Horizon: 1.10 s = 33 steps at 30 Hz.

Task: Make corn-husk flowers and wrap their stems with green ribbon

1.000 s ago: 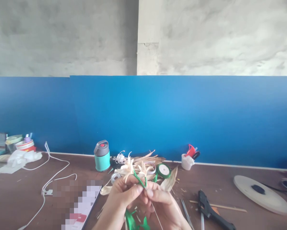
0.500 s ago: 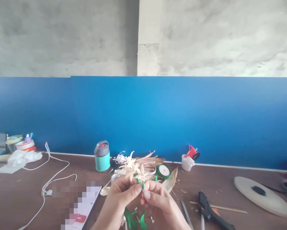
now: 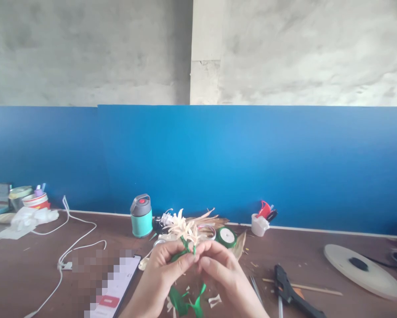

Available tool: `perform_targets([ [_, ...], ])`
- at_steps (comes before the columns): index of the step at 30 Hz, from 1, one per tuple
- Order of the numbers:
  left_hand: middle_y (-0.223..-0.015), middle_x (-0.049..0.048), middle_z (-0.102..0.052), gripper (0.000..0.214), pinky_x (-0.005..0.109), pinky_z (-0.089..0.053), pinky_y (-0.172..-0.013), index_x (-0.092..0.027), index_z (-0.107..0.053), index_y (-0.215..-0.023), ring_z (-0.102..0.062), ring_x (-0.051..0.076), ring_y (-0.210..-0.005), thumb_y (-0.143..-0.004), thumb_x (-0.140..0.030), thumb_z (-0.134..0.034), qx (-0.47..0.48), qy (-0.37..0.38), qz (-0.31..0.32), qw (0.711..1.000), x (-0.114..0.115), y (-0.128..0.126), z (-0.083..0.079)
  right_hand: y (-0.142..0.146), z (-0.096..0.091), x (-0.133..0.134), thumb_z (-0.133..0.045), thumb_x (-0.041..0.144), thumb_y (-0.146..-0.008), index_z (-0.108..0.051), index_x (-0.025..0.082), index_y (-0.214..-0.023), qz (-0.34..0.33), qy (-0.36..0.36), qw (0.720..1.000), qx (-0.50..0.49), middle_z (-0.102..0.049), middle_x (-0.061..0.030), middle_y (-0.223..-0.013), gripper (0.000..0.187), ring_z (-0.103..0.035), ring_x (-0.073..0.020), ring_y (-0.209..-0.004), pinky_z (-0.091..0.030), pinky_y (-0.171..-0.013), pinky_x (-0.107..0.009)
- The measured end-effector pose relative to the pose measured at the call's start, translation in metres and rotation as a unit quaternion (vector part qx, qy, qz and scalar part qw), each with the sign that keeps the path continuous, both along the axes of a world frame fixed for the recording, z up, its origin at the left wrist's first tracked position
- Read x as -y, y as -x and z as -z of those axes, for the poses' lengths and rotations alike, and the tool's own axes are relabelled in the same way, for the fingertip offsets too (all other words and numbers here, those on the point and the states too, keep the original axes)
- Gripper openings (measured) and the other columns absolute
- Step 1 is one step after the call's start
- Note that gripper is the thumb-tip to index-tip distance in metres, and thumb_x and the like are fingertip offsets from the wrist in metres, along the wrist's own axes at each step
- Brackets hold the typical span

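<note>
Head view: our left hand [image 3: 167,269] & right hand [image 3: 223,271] both pinch the green-taped stem [image 3: 182,248] of a pale husk flower [image 3: 184,227], held over the bench [image 3: 311,258] near its front edge, mid-width. We see a green tape roll [image 3: 227,236] just behind, glue gun [image 3: 289,289] to the right.

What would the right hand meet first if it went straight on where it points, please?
The right hand would likely meet the green stem at its fingertips, then the left hand; depth is unclear.

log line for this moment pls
left hand, right hand: pinching flower base | green ribbon: wound there, tail hanging below | table: ribbon roll, glue gun
</note>
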<state>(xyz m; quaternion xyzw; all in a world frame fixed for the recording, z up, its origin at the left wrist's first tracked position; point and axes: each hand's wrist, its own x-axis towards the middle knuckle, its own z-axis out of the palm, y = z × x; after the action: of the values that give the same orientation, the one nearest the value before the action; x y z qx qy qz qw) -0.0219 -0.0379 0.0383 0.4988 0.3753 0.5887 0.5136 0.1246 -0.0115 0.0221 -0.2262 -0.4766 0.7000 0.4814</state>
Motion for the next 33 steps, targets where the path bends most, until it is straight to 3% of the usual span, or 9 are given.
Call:
perform_targets([
  [4,-0.058,0.0000,-0.059,0.025,0.024,-0.035,-0.055,-0.014,-0.073,-0.064,-0.046,0.012,-0.058,-0.068,-0.038,-0.078,-0.036,0.040,0.010,0.999,-0.001,-0.001,0.000,0.002,0.000,0.001,-0.083,0.034,-0.066,-0.067,0.018,-0.078,0.067,-0.014,0.997,-0.031,-0.062,0.0005,-0.074,0.025,-0.056,-0.0125,-0.068,-0.042,-0.062,-0.022],
  [7,-0.060,0.0000,-0.059,0.025,0.023,-0.034,-0.056,-0.014,-0.072,-0.062,-0.046,0.012,-0.058,-0.065,-0.037,-0.081,-0.024,0.043,0.039,0.998,-0.002,-0.003,0.001,0.000,-0.001,0.001,-0.083,0.031,-0.066,-0.065,0.017,-0.067,0.064,-0.024,0.997,-0.039,-0.062,-0.0009,-0.074,0.023,-0.056,-0.0135,-0.068,-0.042,-0.064,-0.024],
  [15,-0.047,-0.0056,-0.047,0.040,0.023,-0.009,-0.043,-0.015,-0.063,-0.054,-0.022,0.003,-0.040,-0.049,-0.046,-0.088,0.031,0.130,0.096,0.986,-0.006,-0.002,0.017,-0.009,-0.003,-0.004,-0.083,0.035,-0.067,-0.061,0.016,-0.066,0.048,0.083,0.993,-0.068,-0.057,0.0027,-0.055,0.029,-0.045,-0.0081,-0.053,-0.034,-0.054,-0.019],
  [24,-0.039,-0.0104,-0.031,0.042,0.024,-0.003,-0.042,-0.014,-0.059,-0.051,-0.014,0.003,-0.038,-0.052,-0.047,-0.086,0.050,0.121,0.147,0.980,-0.004,-0.006,0.011,-0.004,-0.003,-0.002,-0.084,0.035,-0.066,-0.062,0.017,-0.067,0.070,0.085,0.990,-0.091,-0.057,0.0027,-0.056,0.029,-0.043,-0.0078,-0.052,-0.033,-0.053,-0.020],
  [33,-0.040,-0.0088,-0.039,0.043,0.022,-0.006,-0.039,-0.014,-0.064,-0.055,-0.019,0.002,-0.036,-0.045,-0.048,-0.088,0.051,0.147,0.142,0.978,-0.006,-0.005,0.021,-0.003,-0.003,-0.001,-0.084,0.034,-0.067,-0.060,0.017,-0.067,0.067,0.076,0.992,-0.081,-0.054,0.0038,-0.053,0.029,-0.044,-0.0080,-0.051,-0.031,-0.049,-0.020],
])
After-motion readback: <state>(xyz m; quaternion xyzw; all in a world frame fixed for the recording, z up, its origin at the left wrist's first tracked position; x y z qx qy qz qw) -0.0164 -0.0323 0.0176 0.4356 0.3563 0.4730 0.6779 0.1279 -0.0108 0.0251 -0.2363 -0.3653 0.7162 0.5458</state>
